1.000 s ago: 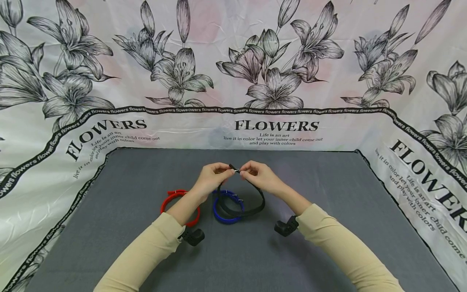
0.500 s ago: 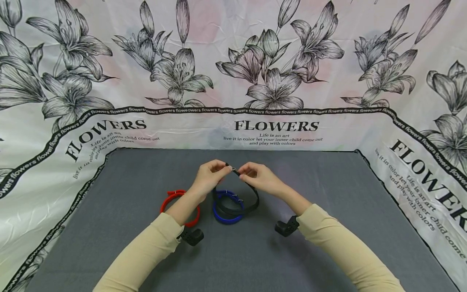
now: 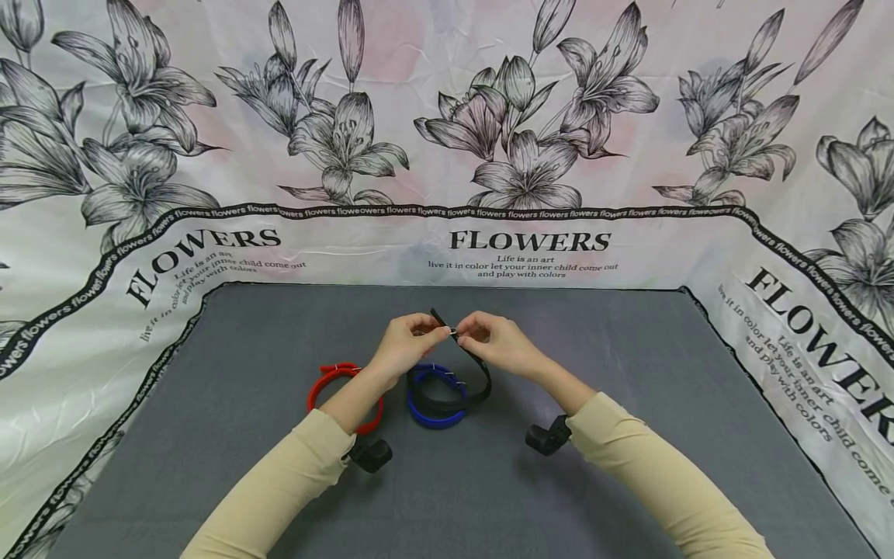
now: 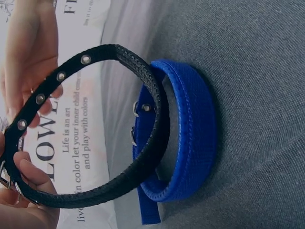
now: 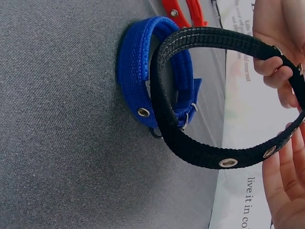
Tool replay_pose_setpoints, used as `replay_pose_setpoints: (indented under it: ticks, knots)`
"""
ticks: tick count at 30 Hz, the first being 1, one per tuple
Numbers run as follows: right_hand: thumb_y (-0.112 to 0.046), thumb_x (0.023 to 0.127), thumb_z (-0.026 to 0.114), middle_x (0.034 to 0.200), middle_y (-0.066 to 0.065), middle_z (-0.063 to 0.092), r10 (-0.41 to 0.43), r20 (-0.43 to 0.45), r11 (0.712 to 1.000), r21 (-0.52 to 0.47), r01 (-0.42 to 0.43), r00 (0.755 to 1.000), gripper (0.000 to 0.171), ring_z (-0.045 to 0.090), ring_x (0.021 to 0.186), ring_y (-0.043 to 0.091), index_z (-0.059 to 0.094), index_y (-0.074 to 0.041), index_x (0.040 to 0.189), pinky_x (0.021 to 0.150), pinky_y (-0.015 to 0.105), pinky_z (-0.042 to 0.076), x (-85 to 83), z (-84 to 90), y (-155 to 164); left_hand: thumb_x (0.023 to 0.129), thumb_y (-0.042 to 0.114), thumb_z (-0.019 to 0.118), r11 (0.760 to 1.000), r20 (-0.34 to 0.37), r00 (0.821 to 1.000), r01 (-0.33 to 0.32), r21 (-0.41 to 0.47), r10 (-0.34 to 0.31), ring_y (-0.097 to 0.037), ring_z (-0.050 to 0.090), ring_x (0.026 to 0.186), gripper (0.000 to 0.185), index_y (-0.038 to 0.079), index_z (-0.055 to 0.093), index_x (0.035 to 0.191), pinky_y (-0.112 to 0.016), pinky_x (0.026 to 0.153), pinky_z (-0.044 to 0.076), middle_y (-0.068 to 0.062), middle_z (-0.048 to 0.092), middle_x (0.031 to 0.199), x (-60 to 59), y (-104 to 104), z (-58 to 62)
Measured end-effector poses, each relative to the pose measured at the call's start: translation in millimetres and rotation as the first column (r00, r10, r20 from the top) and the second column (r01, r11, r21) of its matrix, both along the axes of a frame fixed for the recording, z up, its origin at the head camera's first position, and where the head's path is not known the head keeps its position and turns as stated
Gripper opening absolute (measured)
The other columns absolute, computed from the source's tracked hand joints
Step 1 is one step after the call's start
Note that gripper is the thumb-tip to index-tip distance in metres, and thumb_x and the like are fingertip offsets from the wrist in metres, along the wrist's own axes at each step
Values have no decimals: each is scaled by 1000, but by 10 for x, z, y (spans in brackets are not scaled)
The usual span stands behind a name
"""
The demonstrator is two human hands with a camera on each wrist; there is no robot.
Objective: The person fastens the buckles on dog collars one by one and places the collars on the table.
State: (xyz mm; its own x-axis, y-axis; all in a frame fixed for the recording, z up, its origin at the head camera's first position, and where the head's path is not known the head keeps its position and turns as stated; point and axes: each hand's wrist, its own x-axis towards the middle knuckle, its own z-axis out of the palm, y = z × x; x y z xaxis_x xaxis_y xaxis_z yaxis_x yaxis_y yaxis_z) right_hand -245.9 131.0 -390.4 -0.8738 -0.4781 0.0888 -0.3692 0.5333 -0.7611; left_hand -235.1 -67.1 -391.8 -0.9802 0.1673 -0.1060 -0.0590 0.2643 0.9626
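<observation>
Left hand [image 3: 405,341] and right hand [image 3: 499,341] each pinch the black collar [image 3: 457,392] at its metal buckle [image 3: 452,332], held above the grey surface [image 3: 628,466]; its loop hangs down, seemingly touching the blue collar [image 3: 434,415] lying there. To work the buckle well, I'd judge it best to keep the strap flat and untwisted, steady the buckle with one hand, and line an eyelet [image 5: 228,162] up with the pin. A red collar [image 3: 328,384] lies left.

Light was bright, even and soft, falling from above; the arms threw only faint shadows on the worktop [image 3: 628,349]. The head view was sharp and bowed at its edges. Both wrist views were cooler-toned, their near hands [image 4: 28,52] slightly soft.
</observation>
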Motion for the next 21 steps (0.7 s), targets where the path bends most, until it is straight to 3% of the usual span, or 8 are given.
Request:
replay_pose_setpoints:
  ticks: [7,13,17,21]
  knots:
    - [-23,91,60,97,2,64,1,-2,1000,-19,-1,1000,26,60,87,16,56,-15,115,72,32,48,-11,-10,-23,86,32,65,1000,-30,1000,6,7,-6,-18,57,70,23,12,63,98,-35,68,50,-5,57,93,13,22,8]
    - [-28,92,56,103,4,61,-11,23,999,-30,12,1000,23,58,89,17,58,-16,112,75,35,48,-13,-24,-22,85,34,65,1000,-6,1000,0,21,1,-16,57,73,27,12,63,100,-27,65,49,-4,56,95,12,44,16]
    - [-30,93,55,98,2,61,-18,34,999,-34,19,999,21,58,82,16,58,-17,109,70,32,48,-15,-26,-28,85,33,66,999,23,1000,11,50,-12,-14,56,72,29,9,62,103,-25,65,49,-4,54,94,6,56,41]
    - [-25,94,54,95,6,61,-19,36,999,-39,20,999,20,56,77,17,58,-11,108,65,30,46,91,131,-67,89,27,62,998,45,999,19,53,-22,-14,55,69,26,5,60,103,-23,64,47,-4,54,89,97,70,214]
